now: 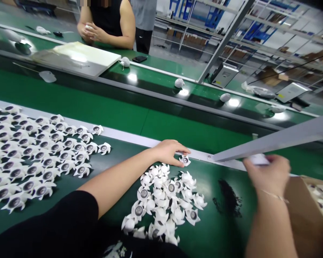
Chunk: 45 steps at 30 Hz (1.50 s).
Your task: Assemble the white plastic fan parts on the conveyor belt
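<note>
My left hand (171, 152) reaches to the table's far edge, its thumb and fingers closed around a small white fan wheel (185, 160) with a grey hub. Just below it lies a loose heap of white fan wheels (161, 200), some hub up and some turned over. On the right, my right hand (270, 173) is raised beside the slanted metal post, its fingers closed on a white part (259, 159). Motion blur and the fingers hide that part's shape. Many more fan wheels (40, 154) stand hub up in rows at the left.
A cardboard box (301, 208) holding white parts stands at the right. Small black bits (228, 199) lie on the green table. The metal post (274, 139) slants past my right hand. Across the green belt (123, 114), a person (107, 25) sits at another bench.
</note>
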Motion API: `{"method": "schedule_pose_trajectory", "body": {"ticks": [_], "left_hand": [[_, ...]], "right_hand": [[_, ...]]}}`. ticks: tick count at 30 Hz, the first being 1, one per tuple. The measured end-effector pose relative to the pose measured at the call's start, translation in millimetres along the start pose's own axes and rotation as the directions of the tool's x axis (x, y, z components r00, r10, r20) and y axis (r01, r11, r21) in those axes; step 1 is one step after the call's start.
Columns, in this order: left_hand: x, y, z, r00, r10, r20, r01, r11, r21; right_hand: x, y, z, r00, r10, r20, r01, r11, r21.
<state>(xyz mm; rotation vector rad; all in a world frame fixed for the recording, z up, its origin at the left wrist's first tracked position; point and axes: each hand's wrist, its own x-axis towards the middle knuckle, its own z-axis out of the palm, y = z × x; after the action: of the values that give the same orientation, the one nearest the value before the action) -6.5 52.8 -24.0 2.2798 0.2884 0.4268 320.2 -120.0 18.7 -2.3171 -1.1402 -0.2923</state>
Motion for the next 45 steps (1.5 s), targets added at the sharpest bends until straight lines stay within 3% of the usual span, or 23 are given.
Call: {"method": "schedule_pose_trajectory", "body": {"ticks": [1, 2, 3, 4, 5, 7, 8, 10, 14, 17, 19, 27, 35, 42, 45], "left_hand": [[0.3, 0.8, -0.7, 1.000, -0.001, -0.010, 0.001, 1.000, -0.017], [0.9, 1.4, -1.2, 1.000, -0.015, -0.024, 0.014, 0.999, -0.042], [1.7, 1.6, -1.6, 0.998, -0.038, -0.040, 0.034, 0.997, -0.074], [2.8, 1.4, -1.7, 0.996, -0.065, -0.060, 0.058, 0.992, -0.113], [3.9, 0.7, -1.6, 0.992, -0.093, -0.083, 0.079, 0.984, -0.157], [6.2, -1.2, -0.6, 0.980, -0.147, -0.132, 0.108, 0.959, -0.261], [6.9, -2.2, 0.1, 0.974, -0.168, -0.151, 0.115, 0.944, -0.308], [7.5, -3.6, 1.8, 0.963, -0.204, -0.179, 0.126, 0.921, -0.369], [6.1, -4.1, 4.5, 0.953, -0.219, -0.211, 0.130, 0.921, -0.367], [5.4, -3.3, 5.6, 0.958, -0.199, -0.207, 0.124, 0.937, -0.327], [5.4, -2.1, 5.7, 0.963, -0.180, -0.200, 0.118, 0.950, -0.290], [5.5, 3.0, 1.9, 0.979, -0.118, -0.168, 0.090, 0.982, -0.166], [4.3, 5.7, 1.1, 0.982, -0.100, -0.157, 0.082, 0.989, -0.122], [9.9, 3.2, 2.9, 0.983, -0.159, -0.092, 0.139, 0.972, -0.187], [9.7, 3.2, 4.8, 0.980, -0.163, -0.114, 0.138, 0.970, -0.199]], "right_hand": [[-17.8, -2.9, -12.9, 0.963, 0.189, -0.192, -0.182, 0.982, 0.057], [-36.3, -9.5, -24.1, 0.915, 0.311, -0.258, -0.264, 0.943, 0.201], [-54.4, -19.8, -32.5, 0.892, 0.369, -0.261, -0.252, 0.885, 0.391], [-70.8, -33.1, -37.3, 0.903, 0.374, -0.212, -0.212, 0.816, 0.539], [-84.7, -48.1, -38.1, 0.927, 0.334, -0.168, -0.169, 0.775, 0.609], [-103.1, -78.6, -28.1, 0.989, 0.106, 0.107, -0.150, 0.716, 0.682], [-107.5, -91.7, -18.7, 0.979, -0.033, 0.199, -0.126, 0.668, 0.733], [-109.2, -111.1, 3.8, 0.950, -0.182, 0.253, -0.089, 0.619, 0.780], [-102.7, -127.3, 38.2, 0.923, -0.328, 0.203, 0.103, 0.717, 0.690], [-100.1, -130.9, 44.2, 0.853, -0.504, 0.136, 0.345, 0.739, 0.579], [-99.8, -131.8, 41.6, 0.831, -0.545, 0.112, 0.417, 0.743, 0.524], [-99.0, -126.8, 17.7, 0.893, -0.422, 0.156, 0.288, 0.803, 0.522], [-102.4, -115.6, 24.2, 0.792, -0.566, 0.229, 0.402, 0.766, 0.502], [-99.1, -117.3, 30.9, 0.782, -0.558, 0.278, 0.380, 0.780, 0.498], [-95.0, -116.8, 30.2, 0.785, -0.546, 0.292, 0.347, 0.778, 0.523]]}}
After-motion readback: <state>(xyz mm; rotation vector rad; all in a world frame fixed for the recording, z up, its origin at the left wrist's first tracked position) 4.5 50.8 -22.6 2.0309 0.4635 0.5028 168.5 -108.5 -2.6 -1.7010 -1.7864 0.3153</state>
